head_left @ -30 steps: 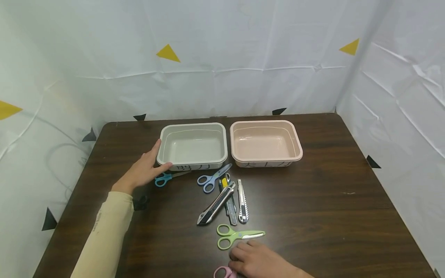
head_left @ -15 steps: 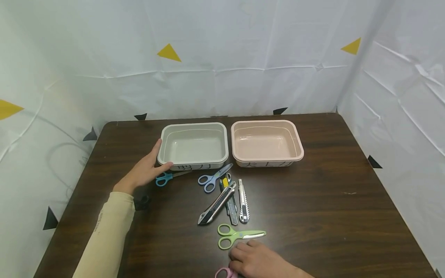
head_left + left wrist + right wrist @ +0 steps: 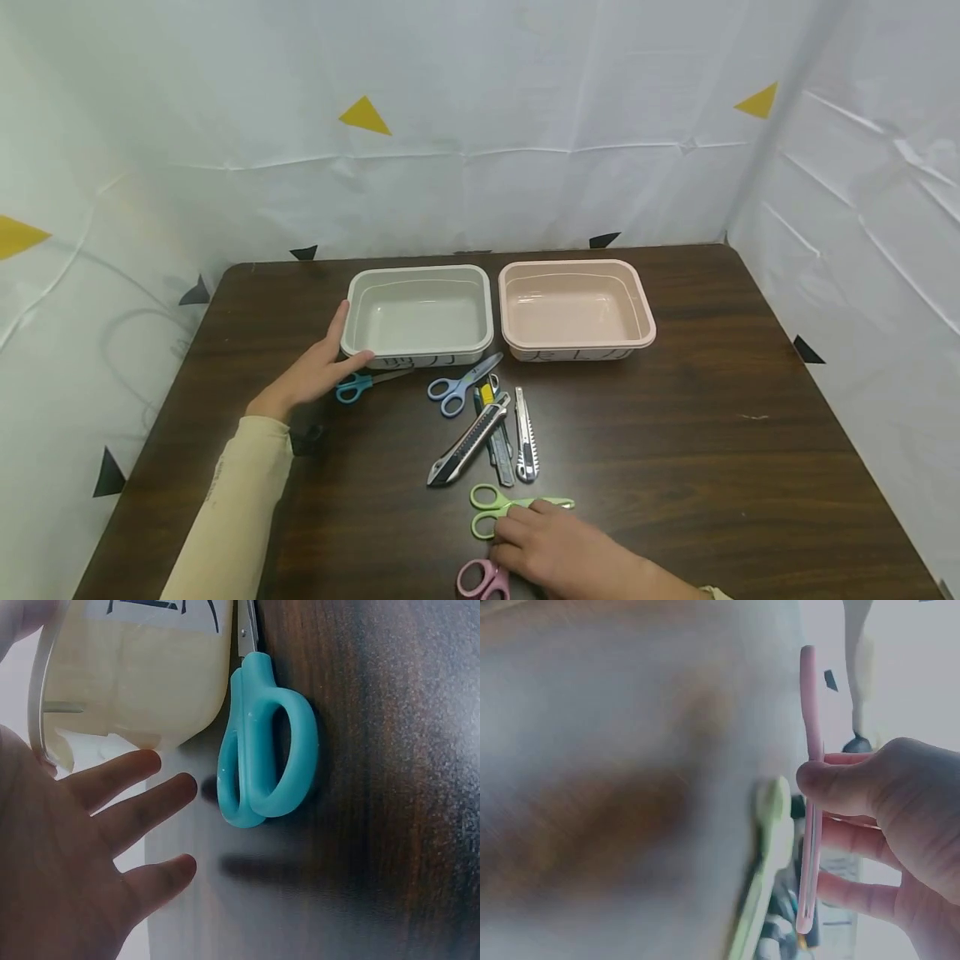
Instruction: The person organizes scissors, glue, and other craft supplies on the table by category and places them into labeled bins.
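My left hand lies against the left end of the grey-green tray, thumb at the front rim and fingers extended along the side. Just below that hand are teal scissors, flat on the table. At the near edge of the head view, my right hand pinches pink scissors between thumb and fingers. In the right wrist view they are held edge-on, raised off the table. Green scissors lie just beyond, partly covered by the right hand in the head view.
A pink tray stands right of the grey-green one. In front of them lie blue scissors, a large black-and-silver utility knife, a slim silver utility knife and other knives beneath the large one. White sheeting surrounds the table.
My right hand has risen and moved slightly forward with the pink scissors, now overlapping the green scissors; more of the pink handles shows. The left hand stays at the grey-green tray.
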Available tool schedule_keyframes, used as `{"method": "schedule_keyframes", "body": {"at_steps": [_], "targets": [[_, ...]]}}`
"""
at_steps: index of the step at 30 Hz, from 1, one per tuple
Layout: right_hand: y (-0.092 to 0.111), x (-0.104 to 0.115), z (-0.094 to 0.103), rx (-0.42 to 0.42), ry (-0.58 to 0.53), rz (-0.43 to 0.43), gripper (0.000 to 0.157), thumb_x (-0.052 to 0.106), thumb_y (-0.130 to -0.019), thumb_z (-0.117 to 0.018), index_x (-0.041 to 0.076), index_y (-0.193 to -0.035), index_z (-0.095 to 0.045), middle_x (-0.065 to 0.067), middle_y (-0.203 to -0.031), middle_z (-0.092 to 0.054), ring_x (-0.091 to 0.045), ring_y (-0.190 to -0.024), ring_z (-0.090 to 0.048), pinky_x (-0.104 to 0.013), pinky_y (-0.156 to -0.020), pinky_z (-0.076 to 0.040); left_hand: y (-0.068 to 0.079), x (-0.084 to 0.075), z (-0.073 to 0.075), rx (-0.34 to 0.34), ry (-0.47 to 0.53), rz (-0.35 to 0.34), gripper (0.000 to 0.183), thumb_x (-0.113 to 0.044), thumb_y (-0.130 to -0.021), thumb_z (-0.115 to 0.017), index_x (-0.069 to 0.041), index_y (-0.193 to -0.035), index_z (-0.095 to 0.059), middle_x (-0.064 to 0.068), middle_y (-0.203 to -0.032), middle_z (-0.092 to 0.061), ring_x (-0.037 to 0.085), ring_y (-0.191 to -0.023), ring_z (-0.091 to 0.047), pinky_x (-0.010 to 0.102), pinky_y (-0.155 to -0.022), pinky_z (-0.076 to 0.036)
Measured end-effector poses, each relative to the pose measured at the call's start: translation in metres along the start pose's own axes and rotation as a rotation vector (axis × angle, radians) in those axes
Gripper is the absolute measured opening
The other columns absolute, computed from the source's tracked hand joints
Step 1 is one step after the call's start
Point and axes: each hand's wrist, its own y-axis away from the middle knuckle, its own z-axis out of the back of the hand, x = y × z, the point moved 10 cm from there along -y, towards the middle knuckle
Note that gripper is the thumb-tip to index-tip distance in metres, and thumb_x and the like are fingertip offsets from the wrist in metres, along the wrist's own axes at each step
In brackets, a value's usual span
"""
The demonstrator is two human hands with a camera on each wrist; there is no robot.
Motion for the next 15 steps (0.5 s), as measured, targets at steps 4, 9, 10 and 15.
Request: {"method": "schedule_keyframes", "body": {"at_steps": [4,9,10,15], "targets": [[-0.005,-0.017,0.010,0.028,-0.029,-0.045,0.027,0.012,-0.084,-0.068,0.021,-0.110,-0.068,0.008,-0.102,-0.056,-0.010,-0.091,-0.050,-0.020,-0.068,-0.039,0.000,0.000,-0.001,-0.003,0.014,-0.002,0.094,-0.056,-0.096,-0.052,-0.039,-0.151,0.022,0.019,-0.161,-0.015,0.046,-0.137,-0.032,0.069,-0.101,-0.030],[-0.013,-0.048,0.030,-0.004,-0.015,-0.117,0.027,0.011,-0.085,-0.069,0.018,-0.111,-0.068,0.006,-0.101,-0.056,-0.013,-0.093,-0.052,-0.027,-0.075,-0.046,0.000,0.002,-0.002,-0.008,0.020,0.006,0.095,-0.057,-0.096,-0.052,-0.039,-0.151,0.023,0.019,-0.161,-0.014,0.047,-0.137,-0.032,0.069,-0.100,-0.030],[-0.015,-0.055,0.036,-0.016,-0.009,-0.128,0.028,0.009,-0.084,-0.069,0.018,-0.111,-0.069,0.005,-0.100,-0.056,-0.014,-0.092,-0.052,-0.029,-0.077,-0.046,0.000,0.002,-0.002,-0.006,0.019,0.004,0.095,-0.056,-0.096,-0.052,-0.039,-0.151,0.023,0.020,-0.161,-0.014,0.047,-0.137,-0.032,0.070,-0.100,-0.030],[-0.028,-0.080,0.065,-0.091,0.042,-0.145,0.034,0.003,-0.079,-0.071,0.016,-0.111,-0.068,0.002,-0.103,-0.057,-0.017,-0.092,-0.054,-0.032,-0.081,-0.048,-0.001,0.002,-0.001,-0.008,0.031,-0.001,0.097,-0.057,-0.095,-0.053,-0.035,-0.153,0.021,0.020,-0.160,-0.015,0.046,-0.137,-0.033,0.069,-0.100,-0.030]]}}
